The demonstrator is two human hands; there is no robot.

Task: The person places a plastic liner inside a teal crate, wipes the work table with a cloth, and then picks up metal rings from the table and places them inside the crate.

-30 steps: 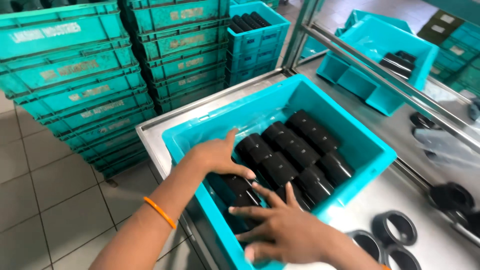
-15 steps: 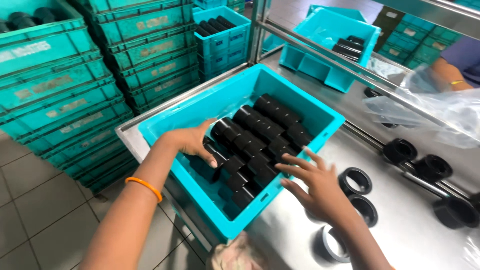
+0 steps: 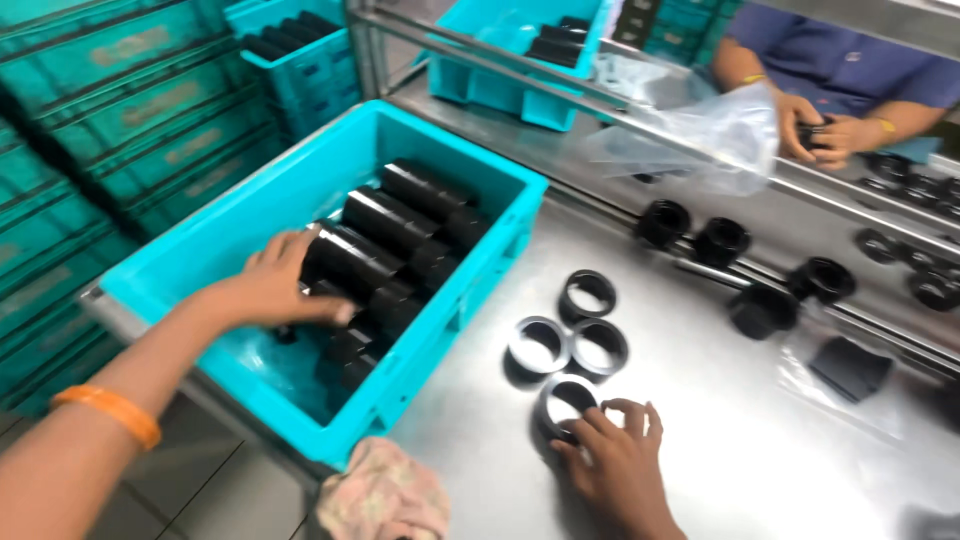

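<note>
Left hand (image 3: 285, 285) reaches into the open turquoise plastic crate (image 3: 215, 255), fingers curled around the end of one row of black cylindrical sleeves (image 3: 385, 250) lying on their sides inside it. Right hand (image 3: 618, 462) rests on the brushed steel worktable (image 3: 760, 460) just right of the crate, fingertips closed on the rim of a short black plastic ring (image 3: 566, 402) standing open-end up. Three more black rings (image 3: 575, 330) sit near it on the steel, between it and the crate's far right corner.

Surroundings, by the crate: stacked turquoise crates (image 3: 110, 120) to its left; second turquoise bin (image 3: 520, 55) beyond it, behind a steel rail; pink crumpled rag (image 3: 385, 495) at its near corner. Across the table, another person's hands (image 3: 825, 130) beside a clear plastic bag (image 3: 700, 135).
</note>
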